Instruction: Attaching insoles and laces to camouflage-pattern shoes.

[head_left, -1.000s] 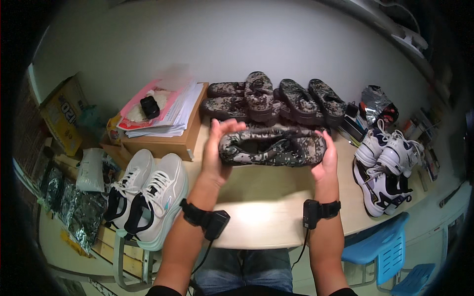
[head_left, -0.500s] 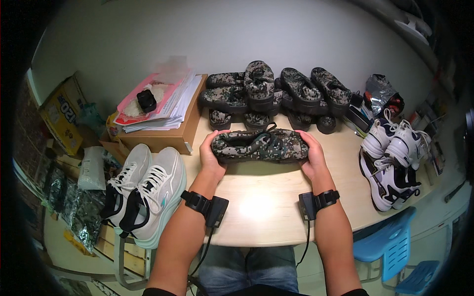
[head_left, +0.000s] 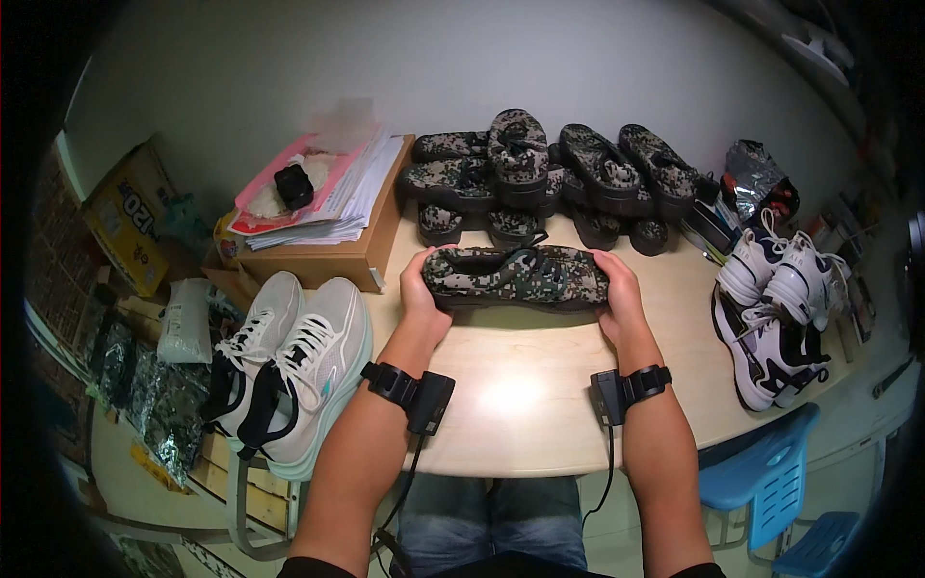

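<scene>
Between my two hands is a camouflage lace-up shoe (head_left: 515,278), sideways with its dark sole toward me. My left hand (head_left: 424,297) grips the heel end and my right hand (head_left: 619,294) grips the toe end. Fingers of both hands are partly hidden behind the shoe. Just beyond it, a pile of matching camouflage shoes (head_left: 518,159) is stacked against the wall, some lying across others. Each wrist wears a black strapped device (head_left: 427,397) with a cable.
At left, a pair of grey-white running shoes (head_left: 318,361) stands beside a cardboard box (head_left: 381,246) topped with papers (head_left: 352,212) and a black object (head_left: 294,186). White sneakers (head_left: 756,352) are stacked at right, near a blue chair (head_left: 771,482).
The whole view has shifted slightly, with the scene sitting a little further right. Both hands keep their grip on the shoe, which stays at nearly the same place over the table.
</scene>
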Tool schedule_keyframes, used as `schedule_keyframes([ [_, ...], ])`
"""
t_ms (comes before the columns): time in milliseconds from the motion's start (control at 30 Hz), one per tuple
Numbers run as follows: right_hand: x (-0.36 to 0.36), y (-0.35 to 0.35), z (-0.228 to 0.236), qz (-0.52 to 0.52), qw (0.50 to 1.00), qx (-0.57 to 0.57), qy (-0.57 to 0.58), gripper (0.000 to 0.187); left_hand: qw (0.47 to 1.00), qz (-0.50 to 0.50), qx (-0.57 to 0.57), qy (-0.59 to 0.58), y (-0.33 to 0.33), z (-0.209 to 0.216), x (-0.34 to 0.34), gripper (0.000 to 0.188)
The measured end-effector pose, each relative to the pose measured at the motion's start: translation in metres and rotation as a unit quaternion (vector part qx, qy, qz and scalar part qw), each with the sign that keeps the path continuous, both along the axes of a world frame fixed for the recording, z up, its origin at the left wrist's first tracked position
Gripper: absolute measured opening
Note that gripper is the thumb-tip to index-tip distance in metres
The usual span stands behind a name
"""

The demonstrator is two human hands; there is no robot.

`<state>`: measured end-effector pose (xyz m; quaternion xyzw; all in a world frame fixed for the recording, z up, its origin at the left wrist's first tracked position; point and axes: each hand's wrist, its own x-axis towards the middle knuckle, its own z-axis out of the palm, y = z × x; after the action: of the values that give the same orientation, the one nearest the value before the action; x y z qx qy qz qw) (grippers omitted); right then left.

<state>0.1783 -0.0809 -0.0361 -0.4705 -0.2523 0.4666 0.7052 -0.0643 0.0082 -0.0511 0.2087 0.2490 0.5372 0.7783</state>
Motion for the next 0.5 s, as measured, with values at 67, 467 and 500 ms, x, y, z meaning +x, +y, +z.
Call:
schedule_keyframes([
  [67,0.0003,-0.0001,-0.0001,-0.002,1.0,0.0,-0.001,0.02,1.0,-0.003,0.006,0.001,0.0031,-0.0042,0.0008,0.035],
  [467,0.0009,-0.0011,0.0002,0.0,1.0,-0.009,-0.009,0.021,1.0,0.01,-0.003,0.004,-0.0041,0.0036,0.0017,0.034],
  [500,0.0007,-0.0011,0.0005,0.0,1.0,-0.009,-0.008,0.021,1.0,0.01,-0.003,0.004,-0.0041,0.0036,0.0019,0.034],
])
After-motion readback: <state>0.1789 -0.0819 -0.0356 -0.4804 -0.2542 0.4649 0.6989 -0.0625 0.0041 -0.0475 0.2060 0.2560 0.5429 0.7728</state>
